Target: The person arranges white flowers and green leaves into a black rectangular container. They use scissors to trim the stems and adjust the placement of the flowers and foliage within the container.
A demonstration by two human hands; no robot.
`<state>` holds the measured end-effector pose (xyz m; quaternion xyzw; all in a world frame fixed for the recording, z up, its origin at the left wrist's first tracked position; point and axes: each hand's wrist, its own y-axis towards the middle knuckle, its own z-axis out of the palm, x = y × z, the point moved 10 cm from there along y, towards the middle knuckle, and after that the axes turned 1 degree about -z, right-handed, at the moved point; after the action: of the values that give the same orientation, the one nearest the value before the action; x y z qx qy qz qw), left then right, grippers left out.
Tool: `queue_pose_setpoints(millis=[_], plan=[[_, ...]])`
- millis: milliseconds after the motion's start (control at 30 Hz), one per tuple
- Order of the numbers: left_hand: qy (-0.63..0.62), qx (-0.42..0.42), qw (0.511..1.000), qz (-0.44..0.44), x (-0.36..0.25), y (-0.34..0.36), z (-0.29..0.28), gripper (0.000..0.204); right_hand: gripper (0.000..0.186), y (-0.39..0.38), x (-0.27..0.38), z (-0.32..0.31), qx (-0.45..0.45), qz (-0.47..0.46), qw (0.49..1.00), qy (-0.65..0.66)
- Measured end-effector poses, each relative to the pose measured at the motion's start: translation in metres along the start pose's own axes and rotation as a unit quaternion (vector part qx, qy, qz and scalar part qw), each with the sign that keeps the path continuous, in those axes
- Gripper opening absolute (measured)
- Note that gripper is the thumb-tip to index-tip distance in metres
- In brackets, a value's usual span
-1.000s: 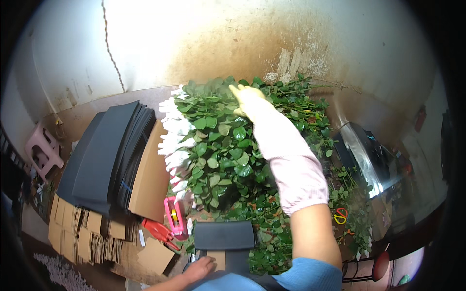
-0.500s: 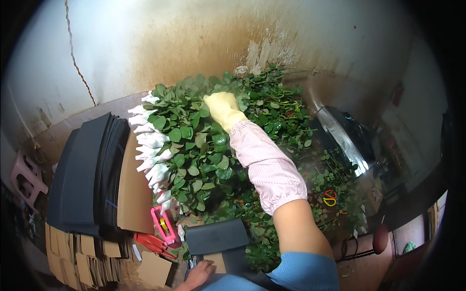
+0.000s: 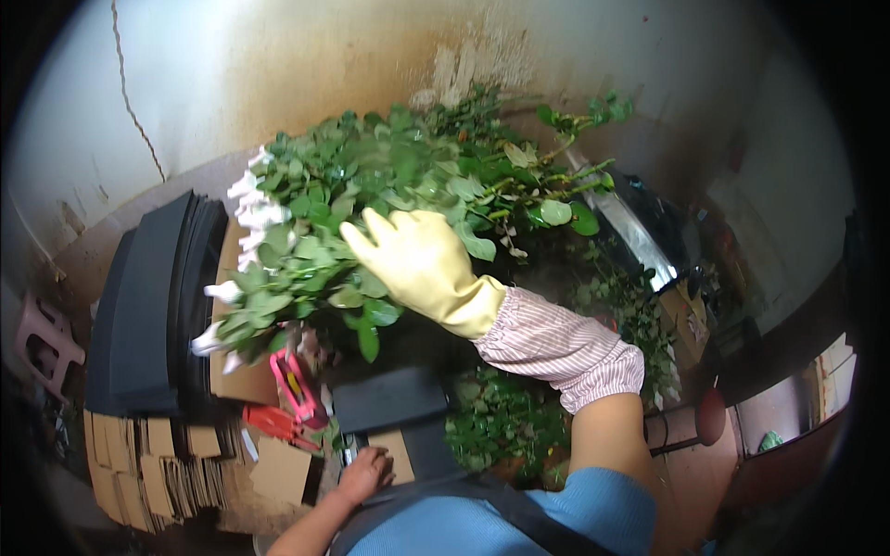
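My right hand, in a yellow rubber glove with a striped pink sleeve, is closed on leafy rose stems in the middle of the table. Its thumb and a finger show on top; the rest of the grip is hidden among leaves. White net sleeves cover the flower heads at the left end, while bare stem ends stick out to the right. My bare left hand lies with its fingers flat at the edge of a brown card, beside a dark board.
Black boards stand stacked at the left, above piles of brown cardboard pieces. A pink tape dispenser and a red object lie near the left hand. Silvery sheeting is at the right, a pink stool far left.
My right hand has come nearer, and the rose stems have risen off the table with it, leaves blurred. My left hand stays by the card. The view has shifted slightly.
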<state>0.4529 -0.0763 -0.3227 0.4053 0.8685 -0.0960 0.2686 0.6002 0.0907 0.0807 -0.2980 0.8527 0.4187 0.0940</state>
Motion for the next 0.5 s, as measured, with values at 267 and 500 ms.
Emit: queue_pose_setpoints(millis=[267,500], plan=[[-0.03,-0.013,0.999,0.0,-0.009,0.009,-0.008,0.038,0.054,-0.264,0.049,0.124,0.384,0.167,0.902,0.108],[-0.014,-0.014,0.999,-0.032,-0.013,0.002,-0.015,0.034,0.027,-0.321,0.019,0.093,0.372,0.399,0.787,0.288]])
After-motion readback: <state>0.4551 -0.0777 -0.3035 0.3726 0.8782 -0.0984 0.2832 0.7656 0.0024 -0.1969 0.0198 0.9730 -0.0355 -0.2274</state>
